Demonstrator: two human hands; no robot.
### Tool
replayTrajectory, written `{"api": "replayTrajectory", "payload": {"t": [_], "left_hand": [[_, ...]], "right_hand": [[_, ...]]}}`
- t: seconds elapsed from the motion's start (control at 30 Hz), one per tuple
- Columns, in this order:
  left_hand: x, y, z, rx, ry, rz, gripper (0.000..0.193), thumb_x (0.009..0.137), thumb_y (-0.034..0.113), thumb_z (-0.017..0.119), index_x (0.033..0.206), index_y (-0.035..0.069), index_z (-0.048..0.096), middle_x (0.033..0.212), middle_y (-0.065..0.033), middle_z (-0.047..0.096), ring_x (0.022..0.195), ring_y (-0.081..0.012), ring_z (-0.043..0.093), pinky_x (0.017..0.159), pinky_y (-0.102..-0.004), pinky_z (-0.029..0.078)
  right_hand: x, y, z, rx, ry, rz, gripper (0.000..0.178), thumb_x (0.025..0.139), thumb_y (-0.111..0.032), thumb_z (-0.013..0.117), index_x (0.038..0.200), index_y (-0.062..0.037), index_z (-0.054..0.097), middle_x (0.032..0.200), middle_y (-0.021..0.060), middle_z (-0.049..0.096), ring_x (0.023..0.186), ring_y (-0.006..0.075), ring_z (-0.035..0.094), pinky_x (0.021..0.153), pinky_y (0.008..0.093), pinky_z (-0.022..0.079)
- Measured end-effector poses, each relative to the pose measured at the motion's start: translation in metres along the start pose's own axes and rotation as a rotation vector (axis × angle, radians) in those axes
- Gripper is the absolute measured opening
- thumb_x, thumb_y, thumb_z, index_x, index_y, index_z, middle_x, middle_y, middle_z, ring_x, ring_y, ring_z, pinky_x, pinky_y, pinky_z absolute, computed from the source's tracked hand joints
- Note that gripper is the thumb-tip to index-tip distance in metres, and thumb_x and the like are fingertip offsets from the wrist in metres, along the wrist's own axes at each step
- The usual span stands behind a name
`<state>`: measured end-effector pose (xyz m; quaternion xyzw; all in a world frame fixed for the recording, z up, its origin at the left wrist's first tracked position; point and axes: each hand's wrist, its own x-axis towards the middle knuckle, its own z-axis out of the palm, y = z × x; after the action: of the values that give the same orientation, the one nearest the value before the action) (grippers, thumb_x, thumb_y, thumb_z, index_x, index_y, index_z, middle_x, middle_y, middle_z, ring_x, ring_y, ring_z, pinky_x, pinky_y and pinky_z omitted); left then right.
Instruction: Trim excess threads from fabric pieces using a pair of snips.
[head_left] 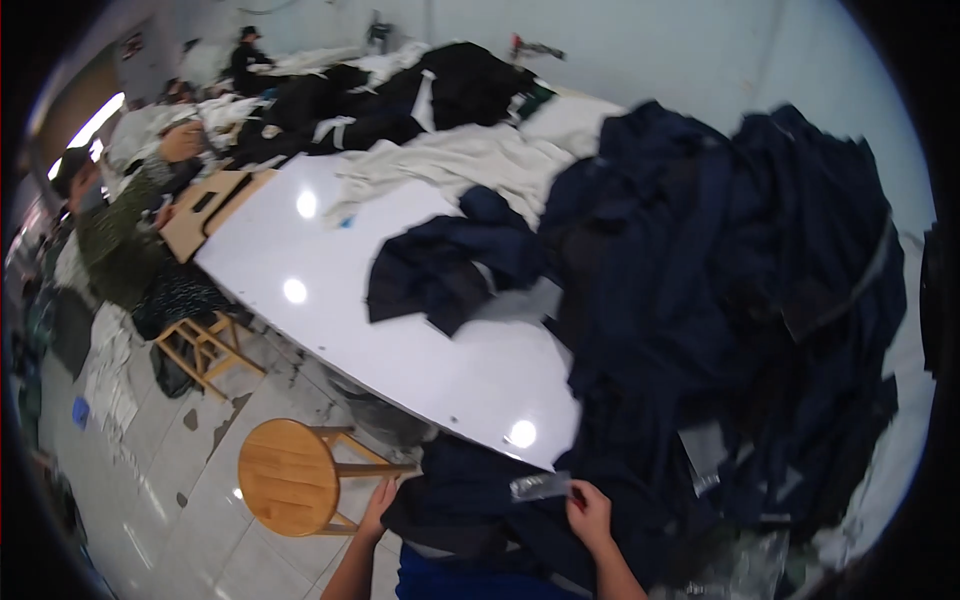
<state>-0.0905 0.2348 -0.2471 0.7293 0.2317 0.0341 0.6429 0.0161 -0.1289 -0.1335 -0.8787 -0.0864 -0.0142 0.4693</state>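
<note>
My right hand pinches a small clear plastic piece above a dark navy garment that hangs off the near corner of the white table. Over at the garment's left edge, my left hand rests with its fingers straight and spread, beside the round stool; whether it grips the cloth is unclear. A large heap of navy clothes covers the table's right side.
A round wooden stool stands on the tiled floor at my left. A loose navy garment lies mid-table, white cloth and black cloth beyond. Another person in green sits at the far left near a second stool.
</note>
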Motion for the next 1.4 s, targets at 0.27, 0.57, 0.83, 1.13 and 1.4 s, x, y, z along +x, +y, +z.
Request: {"api": "replayTrajectory", "payload": {"t": [0.27, 0.57, 0.83, 1.13, 1.4], "left_hand": [[0.044, 0.023, 0.046, -0.089, -0.237, -0.132, 0.020, 0.087, 0.021, 0.064, 0.073, 0.012, 0.054, 0.070, 0.0080, 0.047, 0.066, -0.0018, 0.041, 0.058, -0.0192, 0.033], [0.023, 0.081, -0.011, 0.701, -0.699, 0.010, 0.077, 0.072, 0.022, 0.074, 0.139, 0.015, 0.037, 0.129, -0.0187, 0.051, 0.119, -0.0315, 0.050, 0.099, -0.0372, 0.039], [0.016, 0.128, 0.043, 0.487, -0.654, 0.075, 0.071, 0.079, 0.029, 0.069, 0.139, 0.012, 0.035, 0.144, -0.0197, 0.028, 0.133, -0.0362, 0.029, 0.107, -0.0377, 0.027], [0.001, 0.146, 0.068, 0.893, -0.558, -0.039, 0.053, 0.090, 0.035, 0.056, 0.131, 0.006, 0.042, 0.069, -0.0096, 0.058, 0.065, -0.0140, 0.057, 0.058, -0.0273, 0.044], [0.028, 0.193, 0.023, 0.229, 0.170, 0.367, 0.038, 0.082, -0.002, 0.045, 0.119, 0.005, 0.049, 0.115, -0.0064, 0.051, 0.105, -0.0156, 0.048, 0.090, -0.0249, 0.038]], "right_hand": [[-0.053, -0.017, -0.046, 0.505, -0.268, 0.385, 0.017, 0.085, -0.007, 0.063, 0.101, -0.0041, 0.064, 0.076, -0.0031, 0.057, 0.067, 0.0034, 0.049, 0.062, 0.0175, 0.040], [-0.064, -0.051, -0.144, 0.735, -0.431, 0.326, 0.024, 0.076, 0.000, 0.069, 0.099, 0.0033, 0.064, 0.080, 0.0057, 0.064, 0.074, 0.0098, 0.060, 0.067, 0.0209, 0.047], [-0.066, -0.051, -0.183, 0.965, -1.176, -0.179, 0.026, 0.084, 0.004, 0.061, 0.110, 0.0064, 0.060, 0.098, 0.0161, 0.065, 0.083, 0.0198, 0.066, 0.068, 0.0252, 0.053], [-0.100, -0.011, -0.182, 1.570, -1.524, -0.402, 0.036, 0.092, -0.003, 0.051, 0.124, 0.0125, 0.047, 0.107, 0.0207, 0.059, 0.085, 0.0268, 0.063, 0.071, 0.0338, 0.051], [-0.104, -0.043, -0.142, 1.252, -0.401, 0.536, 0.023, 0.085, -0.007, 0.059, 0.103, 0.0065, 0.056, 0.067, 0.0039, 0.052, 0.052, 0.0080, 0.045, 0.048, 0.0205, 0.035]]}}
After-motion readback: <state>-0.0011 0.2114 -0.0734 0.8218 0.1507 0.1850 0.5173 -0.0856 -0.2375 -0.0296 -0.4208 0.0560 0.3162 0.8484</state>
